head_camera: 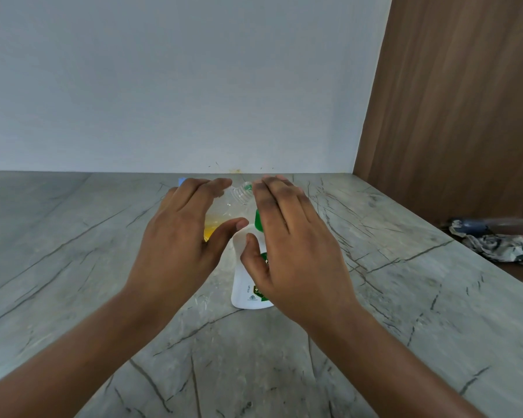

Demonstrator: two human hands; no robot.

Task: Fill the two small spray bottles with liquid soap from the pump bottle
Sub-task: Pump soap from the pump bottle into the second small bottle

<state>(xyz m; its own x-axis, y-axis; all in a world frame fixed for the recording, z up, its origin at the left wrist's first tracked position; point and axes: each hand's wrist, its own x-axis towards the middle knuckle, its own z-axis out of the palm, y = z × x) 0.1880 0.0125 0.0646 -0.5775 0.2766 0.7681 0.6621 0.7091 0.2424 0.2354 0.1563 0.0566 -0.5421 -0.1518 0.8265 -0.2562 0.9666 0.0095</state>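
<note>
A white pump bottle (pixel 242 285) with a green pump (pixel 258 222) and a green label stands upright mid-counter. My right hand (pixel 293 245) lies over its pump head, thumb against the white body. My left hand (pixel 178 236) is wrapped around a small clear spray bottle (pixel 239 194), tilted with its open threaded neck pointing right, close to the pump's spout. Yellow liquid soap (pixel 210 230) shows inside it near my thumb. A small blue object (pixel 181 181) peeks out behind my left fingers; I cannot tell what it is.
The grey veined stone counter (pixel 284 357) runs back to a pale wall. A brown wooden panel (pixel 450 116) stands at the right. Past the counter's right edge, crumpled cloth (pixel 501 245) lies on a lower shelf.
</note>
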